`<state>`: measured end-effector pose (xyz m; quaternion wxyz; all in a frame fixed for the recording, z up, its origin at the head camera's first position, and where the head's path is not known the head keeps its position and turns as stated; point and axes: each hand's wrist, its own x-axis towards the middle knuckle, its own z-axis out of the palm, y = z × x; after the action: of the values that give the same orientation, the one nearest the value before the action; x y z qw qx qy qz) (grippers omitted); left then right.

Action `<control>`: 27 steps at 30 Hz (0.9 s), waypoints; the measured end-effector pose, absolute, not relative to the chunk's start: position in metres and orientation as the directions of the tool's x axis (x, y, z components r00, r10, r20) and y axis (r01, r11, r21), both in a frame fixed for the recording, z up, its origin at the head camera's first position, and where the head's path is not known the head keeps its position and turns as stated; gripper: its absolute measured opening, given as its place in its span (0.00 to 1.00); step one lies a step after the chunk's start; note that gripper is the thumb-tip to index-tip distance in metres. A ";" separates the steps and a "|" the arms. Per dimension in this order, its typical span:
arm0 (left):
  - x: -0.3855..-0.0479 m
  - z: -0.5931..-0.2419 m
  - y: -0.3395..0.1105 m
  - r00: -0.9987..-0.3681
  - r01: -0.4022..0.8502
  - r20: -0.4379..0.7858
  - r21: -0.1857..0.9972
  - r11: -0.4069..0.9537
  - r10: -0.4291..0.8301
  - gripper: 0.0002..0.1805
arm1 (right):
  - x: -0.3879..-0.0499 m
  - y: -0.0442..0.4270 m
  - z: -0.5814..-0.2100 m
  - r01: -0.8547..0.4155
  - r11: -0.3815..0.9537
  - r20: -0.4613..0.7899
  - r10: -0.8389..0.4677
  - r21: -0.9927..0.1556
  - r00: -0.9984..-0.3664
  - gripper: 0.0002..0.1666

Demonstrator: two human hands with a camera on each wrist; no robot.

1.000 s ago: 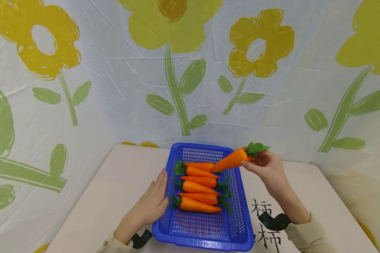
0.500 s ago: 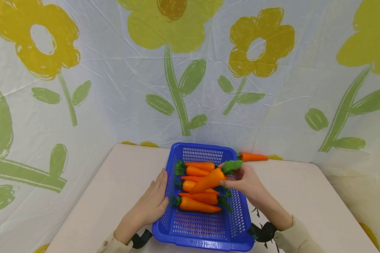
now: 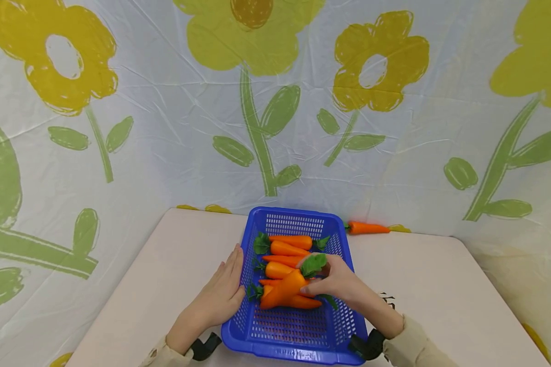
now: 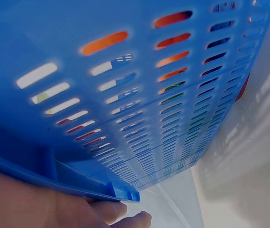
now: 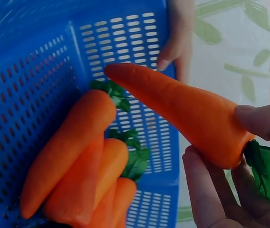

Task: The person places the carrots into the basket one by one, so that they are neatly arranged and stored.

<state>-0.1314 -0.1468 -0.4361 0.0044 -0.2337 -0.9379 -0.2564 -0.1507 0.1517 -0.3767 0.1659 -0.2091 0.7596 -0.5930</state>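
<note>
A blue plastic basket (image 3: 294, 351) with slotted walls holds several orange carrots with green tops, lying crosswise in a row. My right hand (image 3: 344, 281) pinches one carrot (image 3: 282, 290) by its thick leafy end, above the nearer carrots of the row. In the right wrist view, thumb and fingers grip that carrot (image 5: 187, 109), whose tip points toward the basket's left wall; other carrots (image 5: 73, 147) lie lower in the basket. The left hand (image 3: 216, 293) lies with fairly straight fingers against the basket's left rim. In the left wrist view its fingers (image 4: 130, 219) show below the rim.
Another carrot (image 3: 369, 228) lies on the pale table (image 3: 156, 295) behind the basket's far right corner, close to the flower-printed cloth (image 3: 188, 153) at the back. Black brushed characters (image 3: 387, 300) on the tabletop are partly hidden by the right forearm.
My right hand has carried the carrot from above the basket's right rim leftward and nearer, over the row. The carrot on the table behind has come into sight. The left hand stays put.
</note>
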 end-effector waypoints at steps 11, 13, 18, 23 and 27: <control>-0.132 -0.436 -0.146 -0.890 0.443 0.129 0.473 0.761 0.438 0.42 | -0.151 0.148 -0.383 -0.148 0.245 -0.008 -0.541 -0.958 -0.841 0.24; -0.132 -0.436 -0.146 -0.888 0.450 0.144 0.473 0.757 0.437 0.42 | -0.152 0.148 -0.383 -0.157 0.276 -0.018 -0.541 -0.948 -0.841 0.24; -0.132 -0.435 -0.145 -0.888 0.451 0.151 0.472 0.758 0.435 0.42 | -0.154 0.148 -0.383 -0.183 0.400 -0.062 -0.528 -0.898 -0.847 0.21; -0.131 -0.435 -0.145 -0.887 0.455 0.163 0.476 0.753 0.432 0.42 | -0.155 0.150 -0.379 -0.244 0.549 -0.076 -0.495 -0.799 -0.866 0.21; -0.131 -0.435 -0.145 -0.889 0.451 0.163 0.473 0.757 0.428 0.41 | -0.154 0.151 -0.374 -0.317 0.648 -0.090 -0.514 -0.693 -0.853 0.20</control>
<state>-0.1307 -0.1452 -0.4354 0.0224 -0.2347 -0.9369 -0.2581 -0.1542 0.1507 -0.3741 0.1405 -0.2315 0.8967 -0.3501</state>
